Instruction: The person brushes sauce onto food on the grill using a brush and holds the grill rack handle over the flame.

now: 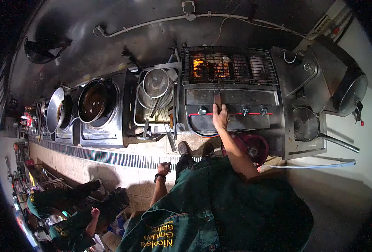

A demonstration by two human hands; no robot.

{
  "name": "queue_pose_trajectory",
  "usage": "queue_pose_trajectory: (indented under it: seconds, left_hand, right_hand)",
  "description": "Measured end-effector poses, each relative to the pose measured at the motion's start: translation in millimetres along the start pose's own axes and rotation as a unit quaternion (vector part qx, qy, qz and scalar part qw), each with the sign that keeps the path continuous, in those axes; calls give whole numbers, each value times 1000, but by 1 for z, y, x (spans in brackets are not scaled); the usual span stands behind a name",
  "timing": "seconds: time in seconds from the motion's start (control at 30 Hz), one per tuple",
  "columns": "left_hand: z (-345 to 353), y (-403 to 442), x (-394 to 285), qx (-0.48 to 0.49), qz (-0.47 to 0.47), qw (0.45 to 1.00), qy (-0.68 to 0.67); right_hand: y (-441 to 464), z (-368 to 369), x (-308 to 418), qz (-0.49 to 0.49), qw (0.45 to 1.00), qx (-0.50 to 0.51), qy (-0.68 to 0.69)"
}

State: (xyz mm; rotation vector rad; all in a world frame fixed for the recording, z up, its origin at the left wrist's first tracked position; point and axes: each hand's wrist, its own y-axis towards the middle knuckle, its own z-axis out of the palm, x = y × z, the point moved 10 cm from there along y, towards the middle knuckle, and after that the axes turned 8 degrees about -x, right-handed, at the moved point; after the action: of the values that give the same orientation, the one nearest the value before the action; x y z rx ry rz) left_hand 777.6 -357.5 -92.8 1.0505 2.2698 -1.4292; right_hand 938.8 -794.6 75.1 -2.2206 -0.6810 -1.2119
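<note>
My right hand [220,117] is closed round the brown handle [217,99] of a wire grill basket [240,67]. The basket lies over the grill, with flames [198,66] under its left part and dark, charred-looking food inside; the exact food is hard to make out. Just below the handle is the grill's steel front with several knobs [245,111]. My left hand [164,169], a dark watch on its wrist, hangs low at my side with its fingers curled. I see nothing in it.
Left of the grill, a tray [139,122] holds strainers [155,83] and utensils. Pans [94,101] stand on burners further left. A long-handled strainer [307,124] rests at the right. A dark red round object [253,149] stands by my feet. Two people [74,231] are at lower left.
</note>
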Motion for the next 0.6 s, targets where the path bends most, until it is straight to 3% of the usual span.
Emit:
queue_pose_trajectory:
  seconds: [0.03,0.47,0.6]
  left_hand:
    - [0,-1,-2,0,0,1000,0]
    - [-2,-7,-8,-8,9,999,32]
    - [-1,-9,-5,4,19,999,-27]
  right_hand:
    - [-4,-11,20,-103,992,-59,-50]
    - [-18,-24,51,-187,979,-63,-45]
    - [-24,-25,65,-282,953,-94,-54]
